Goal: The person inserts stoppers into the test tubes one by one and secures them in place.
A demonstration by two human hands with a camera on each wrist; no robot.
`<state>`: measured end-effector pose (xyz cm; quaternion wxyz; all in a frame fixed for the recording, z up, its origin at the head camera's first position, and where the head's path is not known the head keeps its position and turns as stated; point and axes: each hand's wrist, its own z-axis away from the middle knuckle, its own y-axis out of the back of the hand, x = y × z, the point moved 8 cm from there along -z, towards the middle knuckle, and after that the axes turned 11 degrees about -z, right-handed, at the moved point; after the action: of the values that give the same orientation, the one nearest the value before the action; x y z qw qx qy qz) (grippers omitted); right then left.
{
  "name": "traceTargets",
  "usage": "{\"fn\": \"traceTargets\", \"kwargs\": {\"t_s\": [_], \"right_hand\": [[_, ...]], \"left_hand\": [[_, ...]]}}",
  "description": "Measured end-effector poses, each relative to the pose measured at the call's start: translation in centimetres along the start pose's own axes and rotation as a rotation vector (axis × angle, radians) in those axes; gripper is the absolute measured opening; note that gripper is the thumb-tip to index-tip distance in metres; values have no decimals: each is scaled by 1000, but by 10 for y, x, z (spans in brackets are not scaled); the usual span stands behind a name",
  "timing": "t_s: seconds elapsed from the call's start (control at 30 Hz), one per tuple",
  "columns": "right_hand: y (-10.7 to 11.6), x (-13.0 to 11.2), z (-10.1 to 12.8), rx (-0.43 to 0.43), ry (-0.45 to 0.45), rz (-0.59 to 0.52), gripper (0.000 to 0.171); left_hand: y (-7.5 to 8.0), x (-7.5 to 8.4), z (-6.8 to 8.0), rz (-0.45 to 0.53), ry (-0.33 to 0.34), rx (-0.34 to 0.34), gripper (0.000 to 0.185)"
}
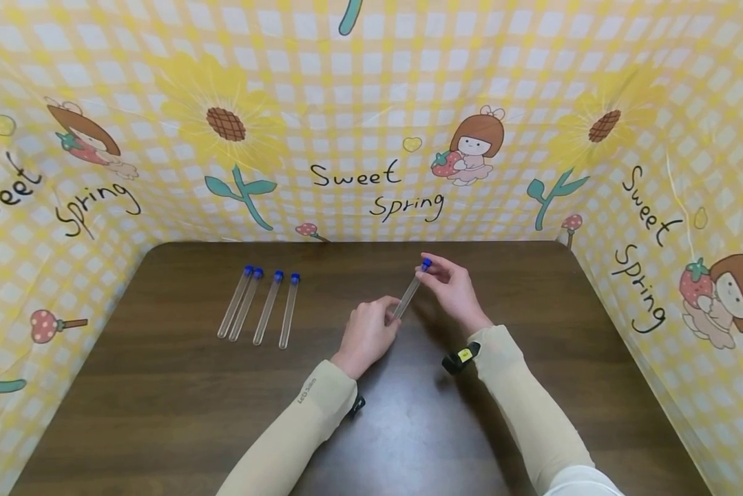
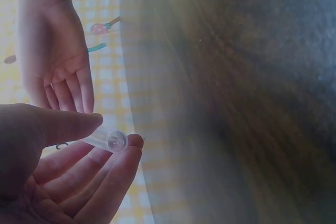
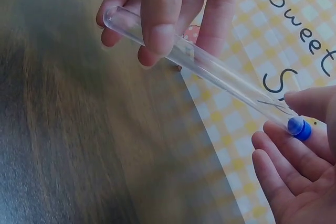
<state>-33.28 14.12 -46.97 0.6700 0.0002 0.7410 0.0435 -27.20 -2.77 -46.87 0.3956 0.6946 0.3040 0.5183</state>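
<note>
Four clear test tubes (image 1: 259,307) with blue caps are laid side by side on the dark wooden worktop (image 1: 160,413), well to the left of both hands, caps pointing away from the person. The two leftmost tubes lie almost touching; the other two are set slightly apart. The worktop is enclosed at the back and at both sides by a yellow checked backdrop (image 1: 371,103) printed with sunflowers, cartoon figures and the words "Sweet Spring". Nothing is seen lying between the row of tubes and the hands, and the held tube is not blocked by anything in the head view.

A fifth clear tube (image 1: 407,296) is held above the middle of the worktop, tilted, with its blue cap (image 1: 426,263) at the far, upper end. Its lower, rounded end is pinched by the left hand (image 1: 368,334), thumb on one side and curled fingers on the other; in the left wrist view the rounded tip (image 2: 116,140) is seen between thumb and fingertips. The capped end is gripped by the right hand (image 1: 454,289): in the right wrist view the blue cap (image 3: 299,128) is seen held between the thumb and the fingertips (image 3: 273,135). Both hands are therefore closed on the same tube, one at each end.
</note>
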Motion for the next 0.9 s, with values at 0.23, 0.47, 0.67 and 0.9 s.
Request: {"fn": "traceTargets", "kwargs": {"t_s": [0.23, 0.47, 0.67, 0.9], "right_hand": [[-6, -2, 1, 2, 0, -14, 43], [-13, -1, -2, -10, 12, -42, 47], [-19, -4, -3, 3, 21, -84, 48], [-23, -5, -1, 11, 18, -102, 48]], "left_hand": [[3, -3, 0, 0, -3, 10, 32], [5, -7, -1, 4, 15, -5, 33], [9, -9, -1, 10, 20, 12, 32], [9, -13, -1, 8, 35, 2, 31]]}}
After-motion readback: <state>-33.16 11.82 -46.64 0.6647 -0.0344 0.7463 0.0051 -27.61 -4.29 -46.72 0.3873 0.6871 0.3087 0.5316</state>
